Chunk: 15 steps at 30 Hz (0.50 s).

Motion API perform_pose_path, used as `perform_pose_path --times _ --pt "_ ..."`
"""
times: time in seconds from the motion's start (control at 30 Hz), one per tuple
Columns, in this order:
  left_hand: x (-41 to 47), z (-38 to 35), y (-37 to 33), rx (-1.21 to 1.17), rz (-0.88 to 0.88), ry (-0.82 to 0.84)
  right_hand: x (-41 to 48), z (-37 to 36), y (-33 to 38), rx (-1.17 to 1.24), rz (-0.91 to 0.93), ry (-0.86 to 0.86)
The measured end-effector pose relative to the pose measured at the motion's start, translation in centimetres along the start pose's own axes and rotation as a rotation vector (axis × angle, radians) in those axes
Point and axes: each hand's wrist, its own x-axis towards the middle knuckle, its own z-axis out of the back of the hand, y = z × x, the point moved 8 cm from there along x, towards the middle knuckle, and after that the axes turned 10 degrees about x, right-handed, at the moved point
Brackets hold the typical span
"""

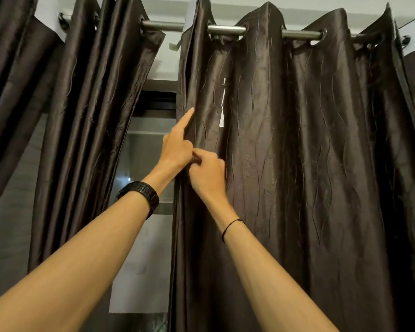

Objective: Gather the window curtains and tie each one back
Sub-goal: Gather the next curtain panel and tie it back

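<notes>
Two dark brown satin curtains hang by eyelets from a steel rod (225, 29). The right curtain (297, 152) is spread wide across the window. The left curtain (86, 111) hangs bunched in folds. My left hand (177, 147) grips the right curtain's left edge, its index finger pointing up along the hem. My right hand (207, 174) sits just below and to the right, fingers pinched on a fold of the same curtain. The two hands touch.
Between the curtains a window (149, 149) with a dark frame shows, with white paper (141, 264) on its lower pane. A small tear (222, 104) lets light through the right curtain. White wall runs above the rod.
</notes>
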Motion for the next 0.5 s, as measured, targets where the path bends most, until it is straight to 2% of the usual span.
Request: perform_pose_path --times 0.03,0.13,0.23,0.3,0.37,0.5 --pt "0.1 0.0 0.2 0.030 -0.017 0.013 0.5 1.3 -0.1 -0.106 0.036 -0.069" --pt "0.3 -0.4 0.8 0.133 -0.093 0.046 1.3 7.0 -0.7 -0.524 0.047 -0.436" --pt "0.7 -1.0 1.4 0.166 -0.058 0.062 2.0 12.4 -1.8 -0.709 -0.101 -0.651" --pt "0.7 -1.5 1.4 0.162 -0.039 0.087 2.3 15.1 -3.0 -0.724 -0.199 -0.704" --pt "0.5 -2.1 1.1 0.136 -0.037 0.107 2.6 16.1 -4.1 -0.660 -0.230 -0.685" --pt "0.7 -3.7 0.1 -0.084 -0.026 0.134 4.0 13.3 -3.0 -0.512 -0.012 -0.504"
